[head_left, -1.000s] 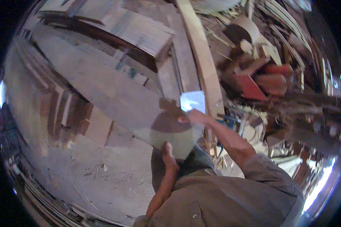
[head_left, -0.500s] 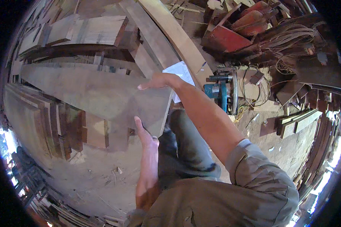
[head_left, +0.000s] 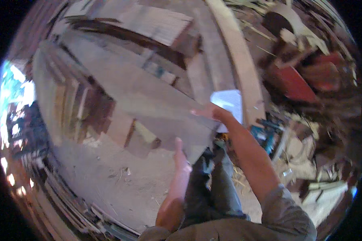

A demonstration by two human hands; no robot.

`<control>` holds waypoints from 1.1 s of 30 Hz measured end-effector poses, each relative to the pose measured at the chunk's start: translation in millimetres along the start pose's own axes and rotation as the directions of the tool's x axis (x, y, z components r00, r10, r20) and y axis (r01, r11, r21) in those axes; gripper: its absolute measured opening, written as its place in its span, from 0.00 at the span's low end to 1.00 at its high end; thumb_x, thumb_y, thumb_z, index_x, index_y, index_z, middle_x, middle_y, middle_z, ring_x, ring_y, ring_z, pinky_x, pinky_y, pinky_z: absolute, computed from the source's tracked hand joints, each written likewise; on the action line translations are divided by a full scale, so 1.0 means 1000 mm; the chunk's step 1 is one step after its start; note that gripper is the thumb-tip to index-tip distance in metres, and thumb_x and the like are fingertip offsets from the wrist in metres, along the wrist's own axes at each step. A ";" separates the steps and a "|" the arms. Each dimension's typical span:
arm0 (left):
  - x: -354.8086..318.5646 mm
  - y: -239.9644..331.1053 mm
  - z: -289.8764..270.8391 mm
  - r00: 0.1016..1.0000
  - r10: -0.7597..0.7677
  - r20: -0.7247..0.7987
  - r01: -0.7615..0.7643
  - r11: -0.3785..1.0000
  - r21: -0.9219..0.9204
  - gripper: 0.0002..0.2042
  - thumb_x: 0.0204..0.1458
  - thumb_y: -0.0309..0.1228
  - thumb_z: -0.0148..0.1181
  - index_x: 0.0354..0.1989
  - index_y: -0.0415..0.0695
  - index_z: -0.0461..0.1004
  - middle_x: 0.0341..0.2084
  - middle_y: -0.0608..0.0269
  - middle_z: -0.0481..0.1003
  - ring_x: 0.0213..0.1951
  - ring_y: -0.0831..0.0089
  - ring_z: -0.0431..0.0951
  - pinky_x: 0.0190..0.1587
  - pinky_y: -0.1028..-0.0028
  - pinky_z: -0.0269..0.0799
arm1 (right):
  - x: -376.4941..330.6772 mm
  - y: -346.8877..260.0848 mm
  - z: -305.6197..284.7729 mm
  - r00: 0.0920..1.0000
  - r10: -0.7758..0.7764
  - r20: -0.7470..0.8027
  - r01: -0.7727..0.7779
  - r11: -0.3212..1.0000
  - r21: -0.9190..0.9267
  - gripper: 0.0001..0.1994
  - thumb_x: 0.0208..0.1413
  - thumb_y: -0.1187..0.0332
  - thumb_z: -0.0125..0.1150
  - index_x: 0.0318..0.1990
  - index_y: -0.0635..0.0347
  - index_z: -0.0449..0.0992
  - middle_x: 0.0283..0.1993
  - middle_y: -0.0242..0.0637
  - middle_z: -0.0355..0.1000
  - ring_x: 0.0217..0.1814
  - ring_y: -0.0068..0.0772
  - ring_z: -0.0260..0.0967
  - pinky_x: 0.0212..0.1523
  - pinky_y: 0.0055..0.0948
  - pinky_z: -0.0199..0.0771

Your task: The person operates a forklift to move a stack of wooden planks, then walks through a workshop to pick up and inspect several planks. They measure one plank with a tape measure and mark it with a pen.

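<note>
1. left hand (head_left: 182,158) at six o'clock and right hand (head_left: 208,111) at two seem clamped on the wide board (head_left: 149,96) near its closer end, thumbs over its face, the underside hold hidden.
2. that board slants from centre toward ten o'clock; a weak edge grip on such length could let it twist or drop onto the legs (head_left: 225,184).
3. blue-green power tool (head_left: 263,136) sits near three o'clock.
4. white paper (head_left: 231,99), at two, could be dragged if the board swings.

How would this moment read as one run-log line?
left hand: holds board, near edge | right hand: holds board, far edge | paper: partly behind right hand | teal tool: right of paper
</note>
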State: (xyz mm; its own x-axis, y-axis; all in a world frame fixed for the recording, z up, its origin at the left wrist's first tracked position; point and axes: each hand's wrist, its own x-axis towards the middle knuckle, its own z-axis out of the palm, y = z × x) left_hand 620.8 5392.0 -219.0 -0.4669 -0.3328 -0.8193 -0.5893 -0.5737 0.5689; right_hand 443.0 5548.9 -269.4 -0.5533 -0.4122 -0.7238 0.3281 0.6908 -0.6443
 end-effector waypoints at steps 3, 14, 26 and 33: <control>0.024 -0.022 0.001 0.999 0.015 -0.028 -0.015 1.000 -0.007 0.39 0.52 0.55 0.58 0.62 0.34 0.60 0.57 0.56 0.66 0.54 0.67 0.68 0.57 0.68 0.63 | 0.044 0.056 0.017 0.976 -0.215 -0.032 0.214 0.927 0.306 0.50 0.37 0.29 0.61 0.54 0.71 0.71 0.54 0.52 0.71 0.56 0.48 0.68 0.56 0.39 0.65; 0.030 -0.100 -0.024 0.977 0.042 -0.208 -0.025 0.996 0.085 0.42 0.48 0.52 0.64 0.61 0.29 0.58 0.59 0.53 0.64 0.58 0.64 0.63 0.61 0.68 0.58 | 0.007 0.076 0.033 0.994 0.082 0.077 -0.097 0.973 0.211 0.44 0.40 0.31 0.61 0.40 0.76 0.76 0.36 0.51 0.76 0.38 0.35 0.72 0.37 0.36 0.72; -0.109 -0.170 -0.050 0.990 0.134 0.050 -0.137 0.989 0.063 0.22 0.57 0.34 0.57 0.58 0.36 0.65 0.51 0.59 0.70 0.53 0.67 0.69 0.58 0.69 0.62 | -0.204 0.012 -0.007 0.977 0.203 -0.065 -0.200 0.978 0.061 0.41 0.41 0.38 0.68 0.50 0.70 0.72 0.44 0.54 0.75 0.48 0.46 0.74 0.47 0.40 0.72; -0.124 -0.149 -0.032 1.000 0.010 0.029 -0.008 0.998 -0.055 0.31 0.53 0.46 0.62 0.59 0.37 0.65 0.51 0.60 0.71 0.53 0.69 0.68 0.57 0.71 0.62 | -0.198 0.056 0.010 0.986 0.108 -0.123 -0.100 0.992 0.075 0.38 0.42 0.41 0.69 0.49 0.70 0.73 0.44 0.56 0.74 0.49 0.49 0.74 0.47 0.40 0.72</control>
State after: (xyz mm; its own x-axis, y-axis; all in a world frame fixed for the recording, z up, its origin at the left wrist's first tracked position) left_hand 787.5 5494.4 -204.7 -0.4917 -0.3165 -0.8112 -0.5484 -0.6112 0.5708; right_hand 578.4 5662.7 -164.7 -0.6046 -0.2585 -0.7534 0.4383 0.6818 -0.5857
